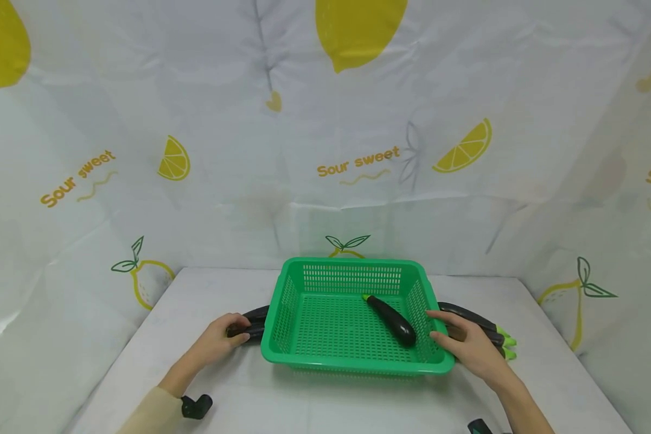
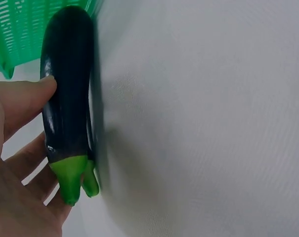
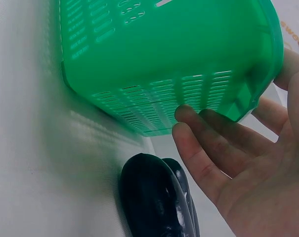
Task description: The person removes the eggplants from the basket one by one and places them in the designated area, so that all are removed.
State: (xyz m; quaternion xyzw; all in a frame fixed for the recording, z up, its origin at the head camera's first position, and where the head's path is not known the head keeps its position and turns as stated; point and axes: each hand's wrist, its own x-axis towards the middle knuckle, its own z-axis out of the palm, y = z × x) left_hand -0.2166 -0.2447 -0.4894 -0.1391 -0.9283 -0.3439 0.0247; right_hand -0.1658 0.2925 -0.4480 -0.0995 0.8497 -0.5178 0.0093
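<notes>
A green plastic basket stands mid-table in the head view, with one dark eggplant lying in its right half. Left of it, my left hand grips an eggplant between thumb and fingers, its green stem end toward the palm. A second eggplant, partly hidden, lies against that one. My right hand holds the basket's right rim, some fingertips over the edge and other fingers against the outer wall. Beyond that wall, a group of eggplants lies on the table, green stems pointing right.
The white table carries the basket and both eggplant groups. A lemon-printed white sheet hangs behind and at the sides. Black devices are at the wrists, one near the left sleeve.
</notes>
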